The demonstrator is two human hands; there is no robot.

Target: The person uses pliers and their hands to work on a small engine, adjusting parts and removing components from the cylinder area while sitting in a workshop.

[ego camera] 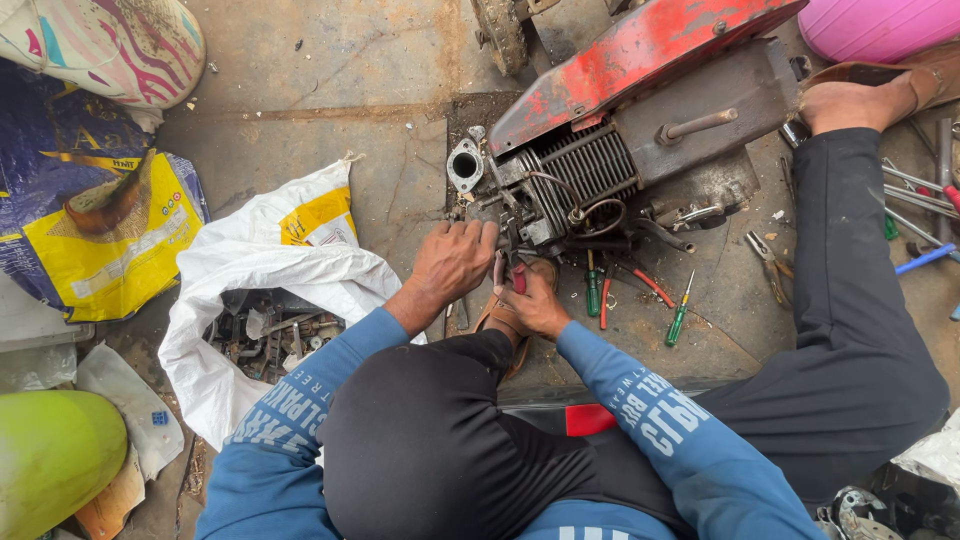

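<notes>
A small engine (pixel 640 150) with a red cover and grey cooling fins lies on the concrete floor in front of me. My left hand (pixel 450 262) is at its lower left corner, fingers curled over the metal beside the round intake port (pixel 465 165). My right hand (pixel 535 302) is just below the engine and grips a red-handled tool (pixel 512 275), whose tip points into the engine among the hoses. What the tip touches is hidden. Both arms wear blue sleeves, and my knee in black fabric fills the bottom centre.
Two green-handled screwdrivers (pixel 592 292) (pixel 680 322), a red-handled one (pixel 652 288) and pliers (pixel 770 262) lie right of my hands. A white sack (pixel 270 270) holds metal parts at left. Wrenches (pixel 915 205) lie far right near my sandalled foot (pixel 860 100). A yellow and blue bag (pixel 100 240) sits at left.
</notes>
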